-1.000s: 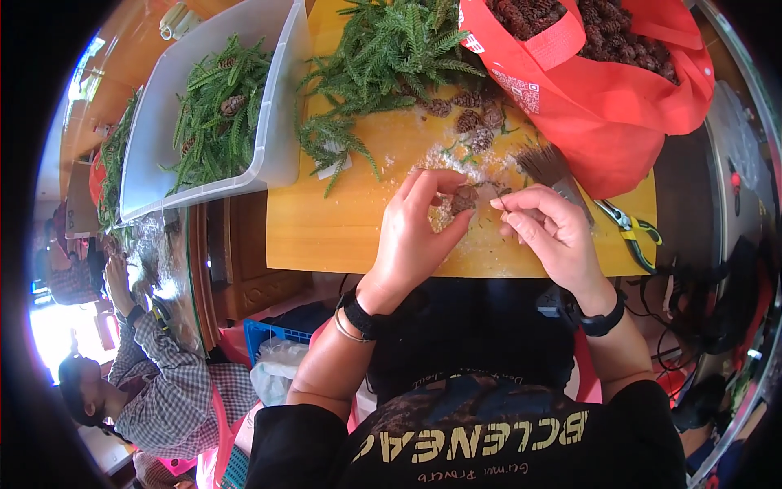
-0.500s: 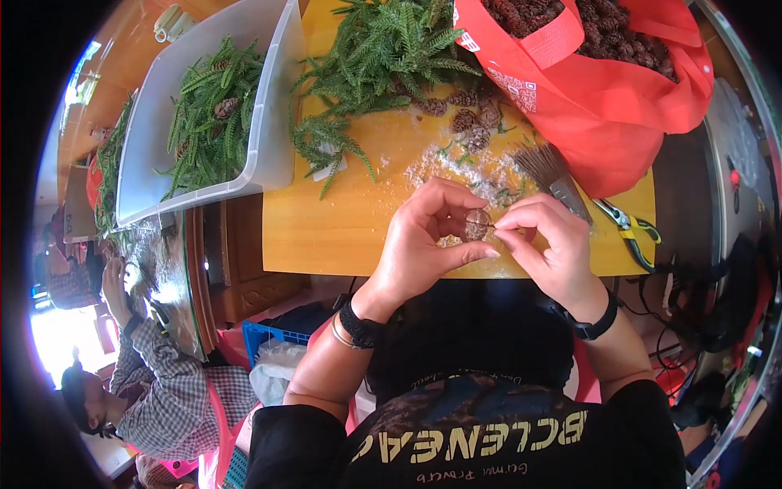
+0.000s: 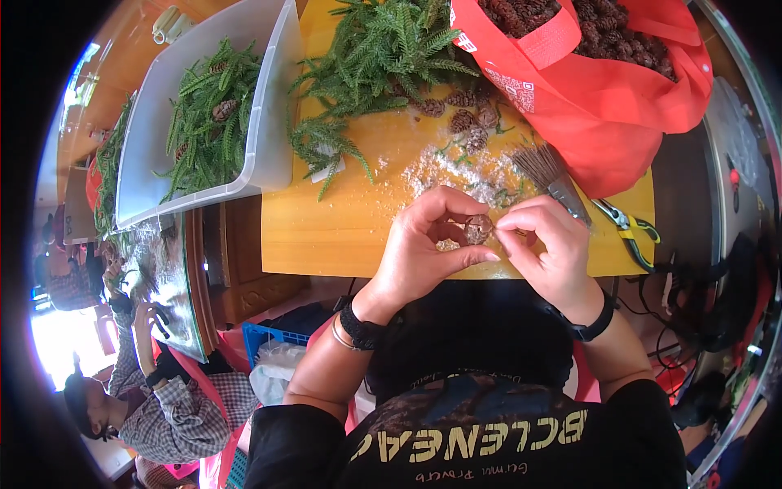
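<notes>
A small brown pinecone [image 3: 477,230] is between the thumb and fingers of my left hand [image 3: 432,232], above the table's front part. My right hand [image 3: 547,239] is closed in a pinch at the pinecone's right side, on a thin dark wire that barely shows between the fingertips. Beyond my hands, white flakes [image 3: 456,169] are scattered over the yellow tabletop [image 3: 342,236]. Several loose pinecones [image 3: 463,121] lie farther back, beside a heap of green artificial fir sprigs [image 3: 379,57]. One separate sprig [image 3: 326,147] is left of the flakes.
A translucent plastic bin [image 3: 273,122] with sprigs and pinecones stands at the left. A red bag [image 3: 603,106] full of pinecones is at the back right, near a brush [image 3: 547,171] and yellow-black pliers [image 3: 627,232]. Another person [image 3: 179,407] sits at a table on the left.
The pinecone has turned slightly in my left hand, and the wire across it no longer shows plainly. My right fingers have shifted a little. The other person's arms have moved.
</notes>
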Tool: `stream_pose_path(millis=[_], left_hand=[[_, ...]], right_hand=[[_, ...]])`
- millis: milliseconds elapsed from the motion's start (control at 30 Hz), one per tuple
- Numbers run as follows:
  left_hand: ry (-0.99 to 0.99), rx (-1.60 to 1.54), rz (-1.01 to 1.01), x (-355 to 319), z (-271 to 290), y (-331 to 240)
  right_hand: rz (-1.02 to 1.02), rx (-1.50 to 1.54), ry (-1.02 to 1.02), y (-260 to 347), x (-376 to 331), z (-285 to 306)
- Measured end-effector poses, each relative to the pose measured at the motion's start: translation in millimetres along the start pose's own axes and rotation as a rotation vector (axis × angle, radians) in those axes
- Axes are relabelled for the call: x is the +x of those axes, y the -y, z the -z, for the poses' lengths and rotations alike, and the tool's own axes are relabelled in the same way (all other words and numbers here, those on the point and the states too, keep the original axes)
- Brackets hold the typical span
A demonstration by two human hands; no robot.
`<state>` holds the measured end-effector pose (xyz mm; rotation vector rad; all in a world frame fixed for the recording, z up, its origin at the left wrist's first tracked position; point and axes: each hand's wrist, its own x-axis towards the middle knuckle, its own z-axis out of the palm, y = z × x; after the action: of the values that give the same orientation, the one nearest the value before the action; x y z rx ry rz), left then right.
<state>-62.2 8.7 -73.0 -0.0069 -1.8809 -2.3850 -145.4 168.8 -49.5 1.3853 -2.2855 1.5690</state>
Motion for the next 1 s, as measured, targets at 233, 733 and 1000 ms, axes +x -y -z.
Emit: stream_pose_path(millis=[233,733,1000], left_hand=[[0.019,0.0,0.043,-1.2,-1.4,-3.2],[0.058,-0.272,0.037,1.5,5.0,-0.9],[0.078,-0.34,0.127,0.5,4.6,-6.9]], right_hand=[[0.001,0.046,-0.015,1.8,-0.2,-1.4],[-0.014,0.101,0.032,0.2,4.9,5.7],[-0.015,0.088,0.026,-1.6,3.3,7.4]])
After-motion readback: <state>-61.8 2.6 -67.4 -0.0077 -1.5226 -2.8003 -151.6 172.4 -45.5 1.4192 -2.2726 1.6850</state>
